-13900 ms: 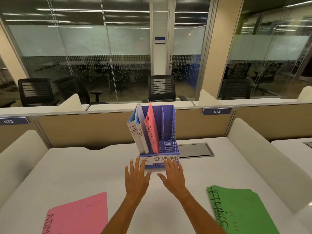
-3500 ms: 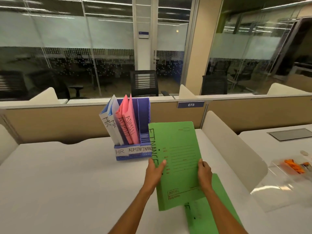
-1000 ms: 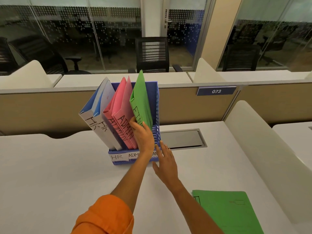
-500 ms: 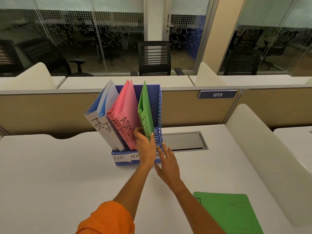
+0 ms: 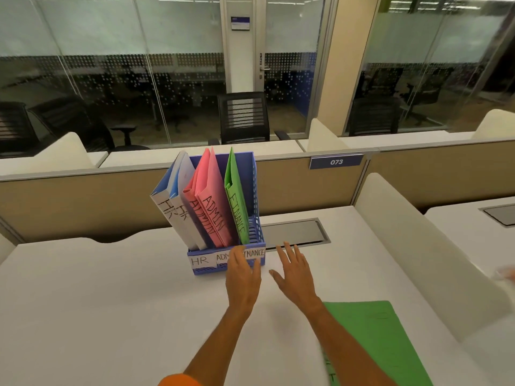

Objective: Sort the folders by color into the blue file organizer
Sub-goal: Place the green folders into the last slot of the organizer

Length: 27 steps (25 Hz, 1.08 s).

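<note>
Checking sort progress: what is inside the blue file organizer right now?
The blue file organizer holds two blue HR folders, two pink ADMIN folders and one green FINANCE folder. The left hand covers part of the front labels.

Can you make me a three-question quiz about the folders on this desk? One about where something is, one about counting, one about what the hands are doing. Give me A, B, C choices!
1. Where is the green folder that is not yet sorted?
A. lying flat on the desk
B. on a chair
C. in the HR slot

2. How many pink folders stand in the blue organizer?
A. none
B. two
C. five

3. What are the left hand and right hand holding?
A. a pink folder
B. a pen
C. nothing

Answers: 1 A, it lies flat near the right arm. 2 B, two ADMIN spines show. 3 C, both hands are open with spread fingers.
</note>
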{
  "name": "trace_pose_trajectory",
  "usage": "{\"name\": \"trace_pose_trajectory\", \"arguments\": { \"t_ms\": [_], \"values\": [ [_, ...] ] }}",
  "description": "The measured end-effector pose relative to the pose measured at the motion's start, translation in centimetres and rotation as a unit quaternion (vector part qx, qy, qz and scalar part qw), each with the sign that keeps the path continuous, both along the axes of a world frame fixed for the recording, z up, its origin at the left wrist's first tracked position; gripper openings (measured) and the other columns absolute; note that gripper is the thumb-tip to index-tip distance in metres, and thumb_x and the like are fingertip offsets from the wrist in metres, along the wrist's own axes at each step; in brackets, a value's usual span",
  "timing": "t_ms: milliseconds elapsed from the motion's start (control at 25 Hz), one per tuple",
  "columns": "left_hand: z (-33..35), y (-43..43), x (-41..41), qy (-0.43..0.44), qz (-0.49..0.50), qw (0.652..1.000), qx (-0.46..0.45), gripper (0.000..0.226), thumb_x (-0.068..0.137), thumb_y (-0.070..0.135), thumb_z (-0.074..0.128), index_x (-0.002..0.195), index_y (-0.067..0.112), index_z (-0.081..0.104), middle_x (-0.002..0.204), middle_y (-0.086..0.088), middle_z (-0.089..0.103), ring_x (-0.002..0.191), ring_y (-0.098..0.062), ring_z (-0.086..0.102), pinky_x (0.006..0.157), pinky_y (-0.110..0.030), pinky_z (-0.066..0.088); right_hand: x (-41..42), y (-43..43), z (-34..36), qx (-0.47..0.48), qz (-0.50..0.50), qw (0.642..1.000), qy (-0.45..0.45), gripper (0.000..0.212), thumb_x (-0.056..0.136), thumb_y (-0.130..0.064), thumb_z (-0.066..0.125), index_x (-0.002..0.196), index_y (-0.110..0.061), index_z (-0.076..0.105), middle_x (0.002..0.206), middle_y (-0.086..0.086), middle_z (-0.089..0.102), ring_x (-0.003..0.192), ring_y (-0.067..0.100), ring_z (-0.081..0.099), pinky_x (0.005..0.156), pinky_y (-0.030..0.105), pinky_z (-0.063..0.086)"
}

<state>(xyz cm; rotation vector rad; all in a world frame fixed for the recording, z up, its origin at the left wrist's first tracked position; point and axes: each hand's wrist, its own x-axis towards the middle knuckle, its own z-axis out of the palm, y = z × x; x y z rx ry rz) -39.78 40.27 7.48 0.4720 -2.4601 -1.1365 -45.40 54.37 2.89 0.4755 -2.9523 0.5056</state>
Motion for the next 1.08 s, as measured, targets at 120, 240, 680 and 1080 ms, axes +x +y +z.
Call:
{"name": "trace_pose_trajectory", "arguments": {
  "t_ms": [120,240,680,1080],
  "values": [
    [-1.0,2.6,1.8,-0.036,-0.056,0.998,-0.003,0.054,0.097,0.035,0.055,0.143,0.015,0.037,0.148,-0.005,0.042,0.134,-0.023,0.045,0.103,-0.033,0.046,2.2,4.3,0.3,0.001,-0.037,0.999,-0.003,0.072,0.094,-0.055,0.045,0.153,-0.023,0.018,0.161,0.004,0.010,0.148,0.028,0.007,0.116,0.036,0.003],
    [-1.8,5.6,3.6,-0.048,-0.121,0.991,0.018,0.046,0.098,0.033,0.054,0.139,0.018,0.039,0.143,-0.001,0.045,0.129,-0.019,0.047,0.101,-0.030,0.043,4.6,9.0,-0.1,0.003,-0.072,0.997,-0.017,0.069,0.095,-0.051,0.046,0.152,-0.021,0.022,0.160,0.005,0.014,0.147,0.031,0.013,0.117,0.042,0.015],
    [-7.6,14.3,9.2,-0.271,-0.160,0.933,0.176,0.043,0.086,0.014,0.071,0.120,0.005,0.047,0.114,-0.010,0.058,0.101,-0.023,0.058,0.077,-0.025,0.044,14.2,22.4,-5.3,0.012,-0.280,0.947,-0.155,0.062,0.095,-0.048,0.046,0.147,-0.018,0.031,0.152,0.006,0.035,0.140,0.026,0.030,0.113,0.050,0.026],
    [-8.3,18.1,10.1,-0.351,-0.133,0.858,0.351,0.029,0.070,-0.002,0.074,0.096,0.007,0.065,0.100,-0.013,0.073,0.087,-0.027,0.071,0.071,-0.039,0.062,16.2,24.0,-4.4,-0.047,-0.317,0.925,-0.204,0.056,0.091,-0.053,0.046,0.139,-0.023,0.041,0.152,0.000,0.032,0.136,0.023,0.029,0.103,0.058,0.030]
  ]
}}
